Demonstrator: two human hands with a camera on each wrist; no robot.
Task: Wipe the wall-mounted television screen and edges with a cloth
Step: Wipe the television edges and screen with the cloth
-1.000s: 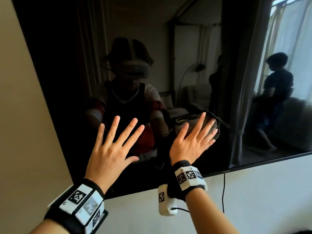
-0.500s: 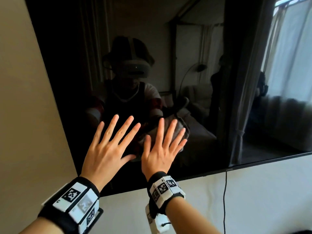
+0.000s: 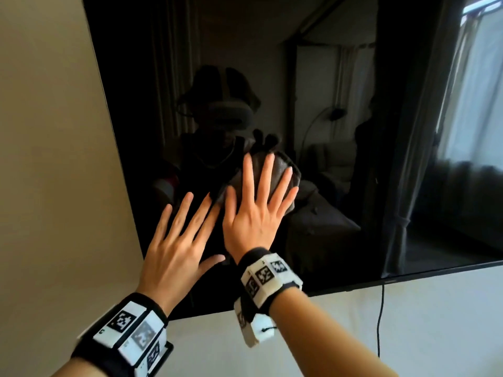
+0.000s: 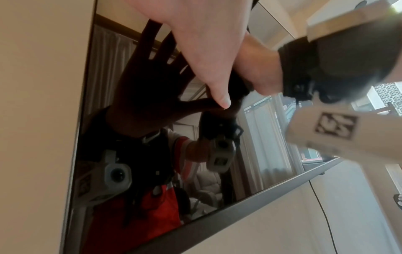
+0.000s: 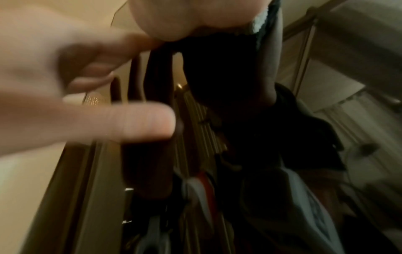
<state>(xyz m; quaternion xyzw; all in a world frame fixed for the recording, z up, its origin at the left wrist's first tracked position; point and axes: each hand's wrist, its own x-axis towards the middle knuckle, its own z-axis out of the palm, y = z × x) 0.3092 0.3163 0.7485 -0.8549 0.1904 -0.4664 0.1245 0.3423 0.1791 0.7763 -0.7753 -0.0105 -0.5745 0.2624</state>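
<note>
We find the cloth (image 3: 275,172), a dark grey pad, pinned flat against the television screen (image 3: 340,131) under the right hand (image 3: 257,213), in the lower left part of the glass. The fingers of that hand are straight and spread over the cloth; nothing is curled round it, so it is held by pressure alone.

Against the frames of a second ago and half a second ago, the cloth has travelled leftward and then upward across the screen. It stood well to the right of the left hand (image 3: 179,248) at first; the right hand now lies just beside the left and reaches higher than it. The left hand has barely shifted: it rests on the glass with fingers straight and spread, holding nothing. In the left wrist view its thumb tip meets its own reflection, so we judge it is touching the screen.

We read this as a wiping pass in progress over the lower left region. The bottom edge (image 3: 408,278) and the left edge (image 3: 109,110) are not under the cloth at this moment. The bare left palm on the glass may leave marks that need a further pass.

Below the screen a thin black cable (image 3: 379,322) hangs down the wall (image 3: 435,322).
</note>
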